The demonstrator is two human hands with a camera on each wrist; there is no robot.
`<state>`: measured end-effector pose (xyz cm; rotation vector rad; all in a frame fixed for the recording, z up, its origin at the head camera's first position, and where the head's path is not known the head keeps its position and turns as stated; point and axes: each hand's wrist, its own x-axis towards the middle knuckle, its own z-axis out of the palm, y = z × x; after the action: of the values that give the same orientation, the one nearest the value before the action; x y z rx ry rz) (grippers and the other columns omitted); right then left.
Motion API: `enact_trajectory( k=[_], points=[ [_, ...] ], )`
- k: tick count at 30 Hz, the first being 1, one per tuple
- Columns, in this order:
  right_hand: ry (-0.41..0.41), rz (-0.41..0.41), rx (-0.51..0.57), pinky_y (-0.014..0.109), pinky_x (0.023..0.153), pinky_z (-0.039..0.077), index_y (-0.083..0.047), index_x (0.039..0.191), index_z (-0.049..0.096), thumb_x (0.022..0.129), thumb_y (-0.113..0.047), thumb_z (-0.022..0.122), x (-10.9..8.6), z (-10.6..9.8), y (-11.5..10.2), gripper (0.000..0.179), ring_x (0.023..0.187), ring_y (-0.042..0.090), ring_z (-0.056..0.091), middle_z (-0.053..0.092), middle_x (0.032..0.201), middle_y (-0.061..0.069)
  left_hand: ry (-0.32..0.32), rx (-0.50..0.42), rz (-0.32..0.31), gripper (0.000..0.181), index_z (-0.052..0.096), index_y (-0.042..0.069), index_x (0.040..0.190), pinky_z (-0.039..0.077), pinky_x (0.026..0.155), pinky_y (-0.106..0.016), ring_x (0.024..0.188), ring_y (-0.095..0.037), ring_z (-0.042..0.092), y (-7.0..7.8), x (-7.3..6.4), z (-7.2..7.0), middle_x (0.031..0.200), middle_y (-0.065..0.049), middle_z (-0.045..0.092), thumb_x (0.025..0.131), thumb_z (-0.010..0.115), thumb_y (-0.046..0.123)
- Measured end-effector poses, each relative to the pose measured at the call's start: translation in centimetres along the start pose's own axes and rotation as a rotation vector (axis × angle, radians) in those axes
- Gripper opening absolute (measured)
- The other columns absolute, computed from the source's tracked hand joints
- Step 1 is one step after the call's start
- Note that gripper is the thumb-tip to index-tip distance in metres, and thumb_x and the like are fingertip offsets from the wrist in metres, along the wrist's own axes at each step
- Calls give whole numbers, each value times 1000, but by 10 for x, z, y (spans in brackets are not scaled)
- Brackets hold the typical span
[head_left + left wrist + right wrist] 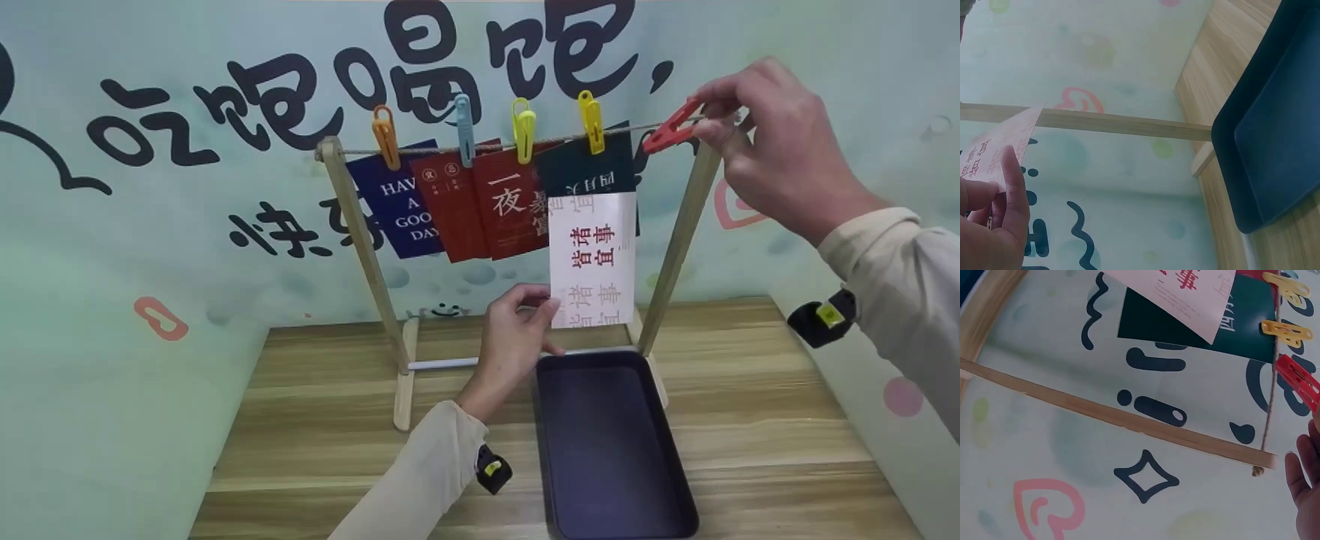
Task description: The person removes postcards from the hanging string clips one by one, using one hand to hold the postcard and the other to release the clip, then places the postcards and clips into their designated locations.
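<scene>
A small wooden rack (365,247) carries a string (622,133) with orange, blue, yellow and yellow pegs holding hanging cards. My right hand (765,142) pinches a red peg (671,129) at the string's right end, near the right post (684,225). My left hand (517,337) pinches the lower left corner of a white card with red characters (592,259), which hangs in front of a dark green card (592,169). In the left wrist view the thumb lies on the white card (994,152). The right wrist view has the red peg (1297,379) beside my fingers (1306,486).
A dark rectangular tray (611,442) lies on the wooden table (750,420) below the white card. Blue (394,199) and red cards (487,202) hang further left. A printed wall stands close behind the rack.
</scene>
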<state>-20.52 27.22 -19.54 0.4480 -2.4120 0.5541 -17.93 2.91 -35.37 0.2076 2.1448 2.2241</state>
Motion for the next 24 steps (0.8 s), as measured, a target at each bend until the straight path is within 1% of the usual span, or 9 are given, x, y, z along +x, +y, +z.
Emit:
enact_trajectory(
  k=[1,4,7,10,12,15,19,22,24],
  points=[
    [-5,4,9,11,79,33,1,126,62,98,-8,62,-3,3,1,29,96,11,41,56,107,18,0,-2,0,19,65,-5,114,58,48,-29,64,-11,60,-2,-1,-2,101,-14,59,96,63,1],
    [-12,15,30,7,78,33,0,127,60,97,-8,63,-11,11,4,31,96,9,42,56,108,18,11,0,-15,19,65,-6,114,58,48,-30,71,-12,62,-6,-4,-10,101,-15,61,96,64,1],
    [10,13,59,5,79,34,0,127,60,96,-7,65,-19,18,7,32,96,3,42,58,107,17,24,12,-34,20,65,-5,114,59,49,-33,74,-15,63,-12,-7,-18,102,-15,62,95,65,2],
    [22,29,100,4,78,36,-1,126,60,95,-6,67,-27,26,10,33,94,-4,41,58,107,15,33,24,-47,21,65,-6,115,60,50,-33,74,-16,63,-19,-12,-27,103,-17,62,96,64,2],
    [21,44,123,4,78,37,-1,126,60,94,-7,68,-34,32,11,33,94,-6,42,59,107,14,40,27,-54,21,64,-7,115,61,51,-34,75,-16,63,-26,-15,-32,104,-18,61,96,64,2],
    [10,70,145,5,77,38,-3,126,61,93,-8,69,-44,43,13,34,95,-4,44,61,106,13,56,34,-83,21,64,-8,114,61,52,-34,77,-15,62,-37,-20,-40,105,-18,61,96,64,2],
    [-1,70,171,9,76,39,-3,125,62,92,-9,71,-58,58,17,34,94,1,45,62,104,14,86,46,-114,21,64,-9,112,61,51,-35,75,-15,61,-50,-24,-51,104,-18,62,95,65,2],
    [-25,77,191,8,76,39,-2,125,63,92,-8,71,-69,69,20,34,94,6,48,61,104,14,106,59,-116,22,63,-11,112,61,51,-34,73,-15,60,-58,-29,-61,104,-20,61,94,65,1],
    [-48,97,195,5,75,39,-2,124,63,92,-9,72,-76,77,22,35,94,11,50,61,105,14,116,70,-127,23,63,-11,113,61,51,-34,74,-15,61,-63,-33,-68,105,-21,61,95,65,1]
  ],
)
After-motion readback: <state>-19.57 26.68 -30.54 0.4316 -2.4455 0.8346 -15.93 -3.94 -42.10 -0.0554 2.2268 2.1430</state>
